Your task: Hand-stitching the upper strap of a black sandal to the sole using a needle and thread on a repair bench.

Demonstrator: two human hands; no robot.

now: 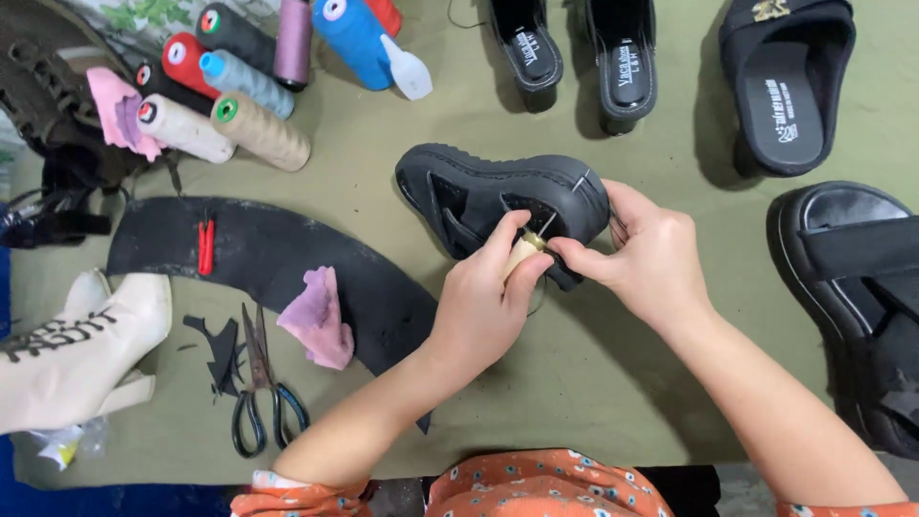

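Observation:
A black chunky-soled sandal (498, 187) lies on its side in the middle of the olive cloth. My left hand (483, 302) grips the pale wooden handle of a stitching awl (525, 251), its metal tip pushed into the sandal's strap. My right hand (646, 254) pinches the strap and sole edge just right of the awl, steadying the shoe. Thin dark thread runs near the fingers. A small needle-like pin sticks up from the sole's rim at the top right.
Thread cones (235, 81) lie top left. A curved black rubber sheet (287, 254) carries a red clip (205, 246) and pink rag (321, 321). Scissors (260, 393) and a white boot (77, 349) sit left. Black sandals (790, 86) top, another black sandal (862, 297) right.

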